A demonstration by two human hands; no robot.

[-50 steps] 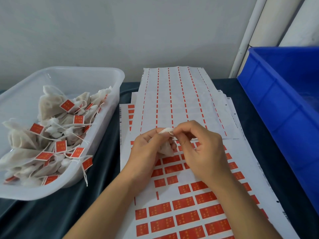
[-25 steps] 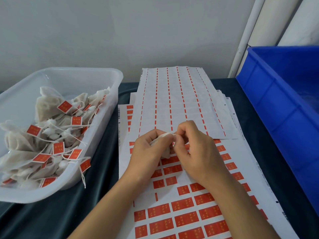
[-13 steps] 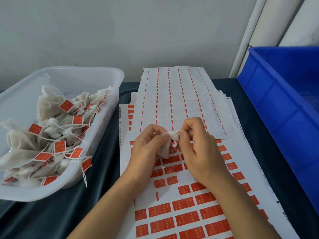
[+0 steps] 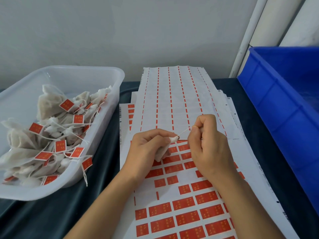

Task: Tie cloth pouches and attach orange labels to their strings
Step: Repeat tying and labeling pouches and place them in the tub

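L hand [image 4: 146,149] grips cloth pouch [image 4: 162,152] at its neck, over label sheet [image 4: 186,213]; R hand [image 4: 208,145] pinches string [image 4: 183,131], taut. Pull straight w/ steady tension, keep neck bunched so knot seats tight.

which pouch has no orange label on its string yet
The pouch gripped in the left hand over the label sheets; its string, pinched by the right hand, is bare, unlike the tagged pouches in the clear tub.

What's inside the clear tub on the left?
The clear tub holds a heap of tied cloth pouches, with orange labels on their strings. Lower pouches and the tub floor are covered by the heap.
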